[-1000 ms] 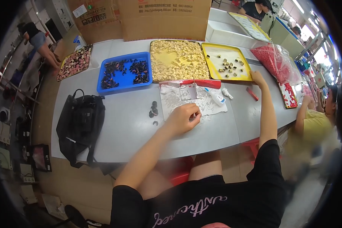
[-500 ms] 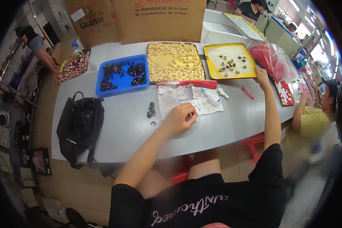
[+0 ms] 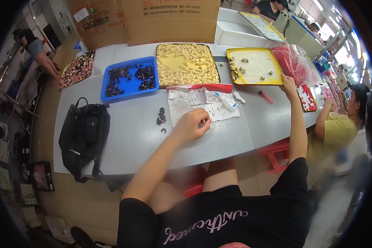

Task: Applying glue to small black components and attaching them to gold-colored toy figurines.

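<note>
My right hand (image 3: 288, 86) grips the near right corner of a yellow tray (image 3: 255, 82) with a pale lining. Several small dark-and-cream pieces (image 3: 234, 71) lie mostly bunched along its left side, with a few nearer the grip. My left hand (image 3: 191, 125) rests with curled fingers at the near edge of a white work sheet (image 3: 177, 108); what those fingers hold, if anything, is hidden. On the sheet are a clear square frame (image 3: 197, 97) and a white glue bottle (image 3: 227, 102). A few black curved pieces (image 3: 161, 115) sit left of the sheet.
A blue tray (image 3: 130, 91) of black pieces and a tray of cream pieces (image 3: 187, 66) stand farther back. A black bag (image 3: 84, 134) lies at left. A red stick (image 3: 265, 97) and a bag of red pieces (image 3: 291, 62) are at right, near a co-worker (image 3: 339, 124).
The yellow tray has shifted slightly, and its scattered pieces have slid mostly to the left side. My right hand keeps its grip on the corner. My left hand stays curled at the sheet.
</note>
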Motion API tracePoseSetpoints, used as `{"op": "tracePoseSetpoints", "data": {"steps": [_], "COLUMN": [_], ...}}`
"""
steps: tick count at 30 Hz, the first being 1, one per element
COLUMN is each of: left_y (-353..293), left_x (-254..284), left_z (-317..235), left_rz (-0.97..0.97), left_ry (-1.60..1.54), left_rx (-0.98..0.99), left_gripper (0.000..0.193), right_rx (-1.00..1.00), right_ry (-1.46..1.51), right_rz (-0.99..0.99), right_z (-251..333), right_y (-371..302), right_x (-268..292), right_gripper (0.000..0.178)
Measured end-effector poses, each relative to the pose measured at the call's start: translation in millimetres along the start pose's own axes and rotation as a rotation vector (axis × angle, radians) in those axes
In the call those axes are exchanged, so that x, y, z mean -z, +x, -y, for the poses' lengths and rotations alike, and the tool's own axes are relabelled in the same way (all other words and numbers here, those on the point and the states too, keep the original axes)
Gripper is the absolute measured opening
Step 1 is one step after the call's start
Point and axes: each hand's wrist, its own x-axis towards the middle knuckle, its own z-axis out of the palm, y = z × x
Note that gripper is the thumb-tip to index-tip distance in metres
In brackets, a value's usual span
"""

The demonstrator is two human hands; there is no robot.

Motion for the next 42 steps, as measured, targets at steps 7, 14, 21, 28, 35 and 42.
{"op": "tracePoseSetpoints", "data": {"steps": [7,14,21,28,35,42], "left_y": [0.8,-0.1,1.8,6.2,22.6,138.4], "left_x": [0.8,0.8,4.8,4.6,5.1,9.4], "left_z": [0.2,-0.7,-8.1,-7.2,-20.8,-21.6], "left_rz": [-0.001,-0.015,0.051,-0.019,-0.035,-0.04], "left_ry": [0.001,-0.018,-0.018,0.009,0.055,0.277], "left_rx": [0.002,0.003,0.085,0.006,0.133,0.12], "left_gripper": [0.011,0.011,0.008,0.007,0.006,0.011], "right_rx": [-0.026,-0.085,-0.127,-0.124,-0.045,-0.036], "right_ry": [0.044,0.169,0.339,0.377,0.379,0.07], "right_rz": [-0.003,0.005,-0.041,-0.062,-0.22,-0.535], "right_z": [-10.9,-23.0,-2.3,44.9,76.3,79.5], "right_y": [-2.8,-10.1,13.6,93.5,204.2,318.0], "right_x": [-1.4,-0.2,45.2,129.4,159.5,173.3], "right_gripper": [0.033,0.035,0.027,0.024,0.005,0.022]}}
